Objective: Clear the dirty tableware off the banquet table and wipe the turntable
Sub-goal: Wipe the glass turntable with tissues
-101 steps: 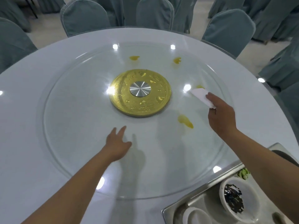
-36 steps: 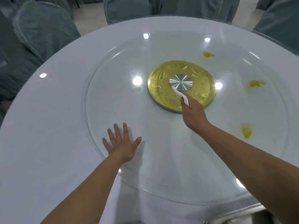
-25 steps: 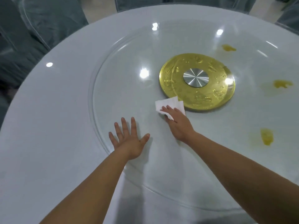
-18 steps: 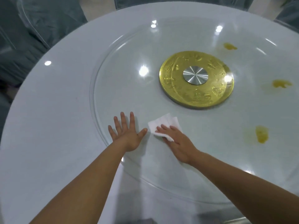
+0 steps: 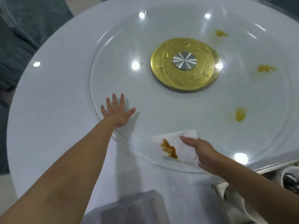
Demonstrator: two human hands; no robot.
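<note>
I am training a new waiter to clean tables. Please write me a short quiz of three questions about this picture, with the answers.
1. True or false: the left hand lies flat with spread fingers on the turntable.
2. How many yellow stains can still be seen on the glass?
3. The right hand holds the napkin. Where is the napkin?
A. on the gold disc
B. near the turntable's near edge
C. in the tray

Key
1. True.
2. Three, all right of the gold disc.
3. B; the napkin carries a brown smear.
</note>
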